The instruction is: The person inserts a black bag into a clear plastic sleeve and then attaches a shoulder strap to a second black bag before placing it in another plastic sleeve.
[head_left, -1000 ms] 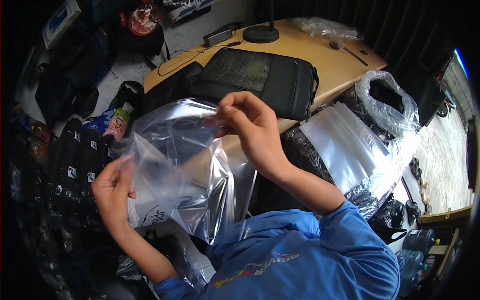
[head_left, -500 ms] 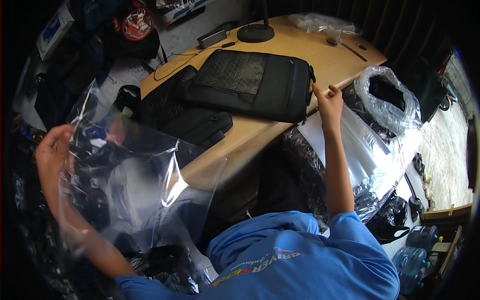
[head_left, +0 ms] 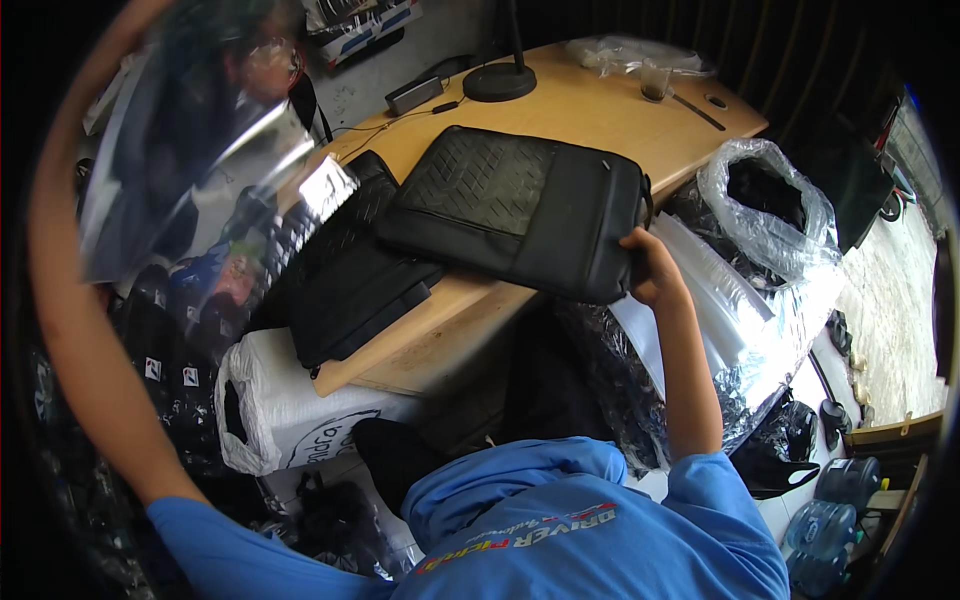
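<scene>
My right hand (head_left: 655,268) is closed on the right end of a black laptop bag (head_left: 500,205) with a chevron-patterned panel. This bag lies tilted, partly on another black bag (head_left: 365,290) at the table's left front corner. At the upper left, my left hand (head_left: 128,14) is raised to the picture's rim, and its fingers are mostly hidden. A large clear plastic bag (head_left: 215,145) hangs from it, blurred and shiny, over the table's left side.
The wooden table (head_left: 590,130) carries a lamp base (head_left: 498,82), a black adapter (head_left: 413,95) and a cup (head_left: 655,82). Plastic-wrapped goods (head_left: 765,330) stand at the right, and a white sack (head_left: 260,400) below the table's left corner. Blue water bottles (head_left: 825,530) are at lower right.
My left hand has swung up and away with the clear plastic bag. My right hand has moved down and taken hold of the laptop bag, which has turned and shifted nearer.
</scene>
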Tool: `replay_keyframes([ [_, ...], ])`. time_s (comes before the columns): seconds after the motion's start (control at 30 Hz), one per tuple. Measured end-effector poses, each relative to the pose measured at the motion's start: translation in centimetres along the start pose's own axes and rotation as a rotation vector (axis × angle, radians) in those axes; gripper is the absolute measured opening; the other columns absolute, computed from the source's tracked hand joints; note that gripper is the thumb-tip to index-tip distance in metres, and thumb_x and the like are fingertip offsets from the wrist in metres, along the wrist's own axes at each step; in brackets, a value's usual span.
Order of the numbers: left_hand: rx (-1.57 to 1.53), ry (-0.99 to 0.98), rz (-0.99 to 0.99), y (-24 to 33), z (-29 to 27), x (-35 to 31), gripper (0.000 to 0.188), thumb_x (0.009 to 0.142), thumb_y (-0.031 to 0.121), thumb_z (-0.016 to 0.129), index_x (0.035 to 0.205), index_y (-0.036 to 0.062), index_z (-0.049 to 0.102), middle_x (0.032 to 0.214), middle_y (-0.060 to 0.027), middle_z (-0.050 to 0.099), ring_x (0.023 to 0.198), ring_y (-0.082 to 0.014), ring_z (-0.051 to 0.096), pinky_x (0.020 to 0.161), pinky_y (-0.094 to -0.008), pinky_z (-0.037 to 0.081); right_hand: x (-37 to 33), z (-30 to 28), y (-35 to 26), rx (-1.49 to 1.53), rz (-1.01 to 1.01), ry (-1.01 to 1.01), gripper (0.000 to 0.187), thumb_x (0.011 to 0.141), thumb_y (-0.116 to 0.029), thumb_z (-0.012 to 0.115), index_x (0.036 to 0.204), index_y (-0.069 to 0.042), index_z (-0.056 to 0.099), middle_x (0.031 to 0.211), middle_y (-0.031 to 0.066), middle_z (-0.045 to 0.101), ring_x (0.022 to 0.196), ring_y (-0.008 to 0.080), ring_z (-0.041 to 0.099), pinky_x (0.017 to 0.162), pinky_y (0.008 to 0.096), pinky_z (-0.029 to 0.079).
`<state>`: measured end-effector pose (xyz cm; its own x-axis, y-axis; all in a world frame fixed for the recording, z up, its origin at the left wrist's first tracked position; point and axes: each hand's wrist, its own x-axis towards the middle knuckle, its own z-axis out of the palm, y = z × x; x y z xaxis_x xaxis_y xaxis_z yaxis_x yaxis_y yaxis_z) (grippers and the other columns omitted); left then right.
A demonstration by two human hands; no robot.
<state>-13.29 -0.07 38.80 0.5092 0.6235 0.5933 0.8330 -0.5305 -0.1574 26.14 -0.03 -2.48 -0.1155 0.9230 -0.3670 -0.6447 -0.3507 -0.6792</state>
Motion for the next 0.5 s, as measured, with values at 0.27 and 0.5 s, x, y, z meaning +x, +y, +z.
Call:
replay_keyframes([
  [0.27,-0.200,-0.103,0.355,10.0,14.8,-0.6,0.016,0.082,0.011,0.062,0.096,0.0071,0.068,0.080,-0.0125,0.067,0.070,-0.0223,0.064,0.063,-0.0300,0.049,-1.9,-2.1,0.2,0.058,0.040,-0.144,0.035,0.082,-0.010,0.061,0.113,0.005,0.053,0.105,0.0173,0.063,0.083,0.0225,0.067,0.065,0.0313,0.058],
  [0.5,-0.313,-0.105,0.260,10.2,22.6,-3.9,0.018,0.083,0.014,0.062,0.098,0.0059,0.068,0.084,-0.0127,0.067,0.067,-0.0247,0.063,0.062,-0.0304,0.048,-6.2,-6.3,-0.8,-0.038,-0.277,0.147,0.031,0.069,0.004,0.056,0.100,0.003,0.055,0.086,0.0109,0.062,0.073,0.0205,0.063,0.071,0.0318,0.055],
])
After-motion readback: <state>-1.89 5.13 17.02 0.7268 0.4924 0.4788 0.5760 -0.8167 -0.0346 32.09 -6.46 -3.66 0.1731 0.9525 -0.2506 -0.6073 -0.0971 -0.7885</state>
